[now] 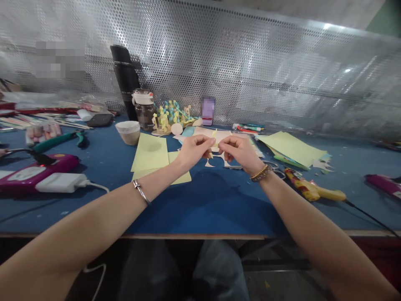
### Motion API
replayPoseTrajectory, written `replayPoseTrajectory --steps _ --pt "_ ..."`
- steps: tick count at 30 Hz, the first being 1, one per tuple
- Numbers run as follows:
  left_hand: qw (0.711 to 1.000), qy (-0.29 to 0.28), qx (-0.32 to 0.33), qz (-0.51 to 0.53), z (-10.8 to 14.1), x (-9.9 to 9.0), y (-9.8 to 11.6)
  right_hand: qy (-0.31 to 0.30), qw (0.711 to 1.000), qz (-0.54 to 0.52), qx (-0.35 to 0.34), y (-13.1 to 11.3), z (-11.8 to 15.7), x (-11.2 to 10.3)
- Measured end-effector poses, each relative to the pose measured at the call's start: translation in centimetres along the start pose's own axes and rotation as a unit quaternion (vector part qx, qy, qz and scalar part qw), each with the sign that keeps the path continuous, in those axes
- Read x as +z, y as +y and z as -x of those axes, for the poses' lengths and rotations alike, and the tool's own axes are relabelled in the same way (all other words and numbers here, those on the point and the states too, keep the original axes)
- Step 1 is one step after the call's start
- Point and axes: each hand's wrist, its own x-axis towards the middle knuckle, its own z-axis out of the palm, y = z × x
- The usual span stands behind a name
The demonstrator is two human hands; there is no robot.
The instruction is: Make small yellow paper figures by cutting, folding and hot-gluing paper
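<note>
My left hand [198, 148] and my right hand [235, 150] meet above the middle of the blue table, both with fingers pinched. Between the fingertips is a small piece of yellow paper [215, 134], its upper tip sticking up; the fingers hide much of it. Behind and below the hands lie pale pink paper sheets [200, 133] and cut scraps [209, 163]. Yellow paper sheets [150, 152] lie beside my left forearm. Right of my right wrist rests a yellow glue gun [313, 190] with its cord running off right.
A bunch of small yellow and blue paper shapes [173, 113] stands behind, near a paper cup [128, 132], a jar [144, 110] and a black flask [124, 79]. A phone [207, 110] leans upright. A purple power strip [39, 171] is left; more yellow-green sheets [294, 146] lie right.
</note>
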Motion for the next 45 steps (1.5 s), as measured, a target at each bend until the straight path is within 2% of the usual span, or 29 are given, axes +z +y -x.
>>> replayPoseTrajectory --steps 6,17,23,26,30,34,39,45 --pt "0.999 -0.001 -0.019 0.031 0.0 0.0 0.1 0.012 1.000 -0.015 0.017 0.4 -0.1 -0.3" --pt "0.999 -0.008 0.029 -0.022 -0.1 -0.2 -0.5 0.006 1.000 -0.020 0.017 0.2 0.0 -0.2" --pt "0.999 -0.024 0.042 -0.014 0.0 -0.2 -0.5 0.008 1.000 -0.010 0.011 -0.1 -0.1 -0.3" --pt "0.996 -0.020 0.067 -0.058 0.3 -0.2 -0.1 0.017 1.000 -0.015 0.009 0.1 -0.1 -0.3" --pt "0.980 0.023 0.112 -0.162 0.8 -0.1 0.3 0.015 0.999 -0.030 0.012 0.2 -0.1 -0.2" --pt "0.974 0.039 0.122 -0.189 1.0 -0.1 0.4 0.016 0.999 -0.035 0.009 -0.1 0.0 0.0" --pt "0.977 0.035 0.114 -0.177 0.9 0.0 0.4 0.017 1.000 -0.020 0.007 0.0 0.0 -0.2" --pt "0.993 0.000 0.084 -0.086 0.7 0.1 0.1 0.019 0.998 0.061 -0.025 0.2 -0.1 -0.6"
